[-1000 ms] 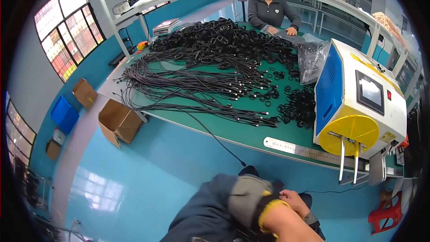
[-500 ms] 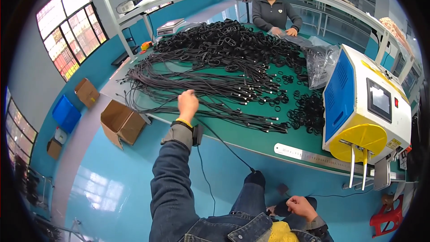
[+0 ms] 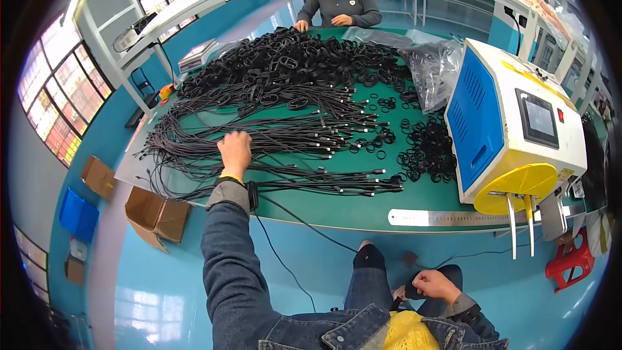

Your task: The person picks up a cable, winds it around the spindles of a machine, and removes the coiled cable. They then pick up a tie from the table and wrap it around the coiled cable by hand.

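Observation:
My left hand [image 3: 234, 153] reaches over the near side of the table into a spread of long black cables [image 3: 278, 142] with light metal plugs at their right ends. Its fingers are curled in among the cables and seem closed on a black cable; the fingertips are partly hidden. Under my left wrist a black cord [image 3: 304, 223] runs down to my knee, and another thin cord hangs below the table edge. Low over my lap, my right hand [image 3: 435, 285] is closed in a loose fist. What its fingers hold, if anything, is hidden.
Black straps and loops [image 3: 285, 61] are heaped behind the cables, with small black rings [image 3: 427, 152] to their right. A white and blue machine [image 3: 512, 123] with a yellow disc stands at right, behind a steel ruler [image 3: 453, 218]. Across the table is a co-worker [image 3: 340, 3].
My view has turned slightly, shifting the table leftward. My left hand remains over the cables, my right over my lap. The co-worker's hands have come apart and left the clear plastic bag.

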Demonstrator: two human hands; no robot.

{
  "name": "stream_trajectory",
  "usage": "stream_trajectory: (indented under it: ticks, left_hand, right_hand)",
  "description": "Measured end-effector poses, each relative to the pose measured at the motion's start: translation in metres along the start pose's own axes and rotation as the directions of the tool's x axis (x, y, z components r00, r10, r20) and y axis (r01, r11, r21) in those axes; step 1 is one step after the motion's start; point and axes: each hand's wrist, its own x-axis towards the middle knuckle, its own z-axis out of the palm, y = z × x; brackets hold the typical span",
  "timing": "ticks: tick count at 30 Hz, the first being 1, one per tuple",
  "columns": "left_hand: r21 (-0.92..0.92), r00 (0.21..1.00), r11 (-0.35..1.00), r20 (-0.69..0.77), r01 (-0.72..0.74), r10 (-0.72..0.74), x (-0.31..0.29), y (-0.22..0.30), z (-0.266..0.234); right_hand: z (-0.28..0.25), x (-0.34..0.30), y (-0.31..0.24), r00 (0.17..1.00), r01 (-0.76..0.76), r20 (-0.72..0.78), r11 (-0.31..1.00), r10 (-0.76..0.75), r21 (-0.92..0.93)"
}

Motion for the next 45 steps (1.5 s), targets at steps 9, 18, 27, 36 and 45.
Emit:
stream_trajectory:
  ticks: [9, 18, 27, 36, 45]
  left_hand:
    - [-0.409, 0.758, 0.754, -0.629, -0.513, 0.174, -0.102, 0.074, -0.108]
    - [-0.665, 0.697, 0.467, -0.704, -0.583, -0.133, -0.182, 0.167, -0.162]
    - [-0.614, 0.616, 0.3, -0.781, -0.73, -0.098, -0.231, 0.206, -0.186]
    - [-0.74, 0.861, 0.451, -0.483, -0.499, 0.16, -0.275, 0.179, -0.141]
    - [-0.889, 0.832, 0.418, 0.081, -0.189, 0.549, -0.278, 0.253, -0.135]
  right_hand:
    - [-0.009, -0.003, -0.033, 0.863, 0.379, -0.356, 0.925, -0.36, -0.018]
    - [-0.01, -0.011, -0.18, 0.329, 0.748, -0.455, 0.523, -0.827, -0.409]
    - [-0.023, 0.018, -0.17, 0.603, 0.705, -0.323, 0.677, -0.729, -0.212]
    - [-0.035, -0.091, -0.073, 0.599, 0.295, 0.283, 0.535, -0.749, 0.792]
    - [-0.051, -0.105, 0.007, 0.796, 0.587, -0.486, 0.261, -0.36, 0.767]
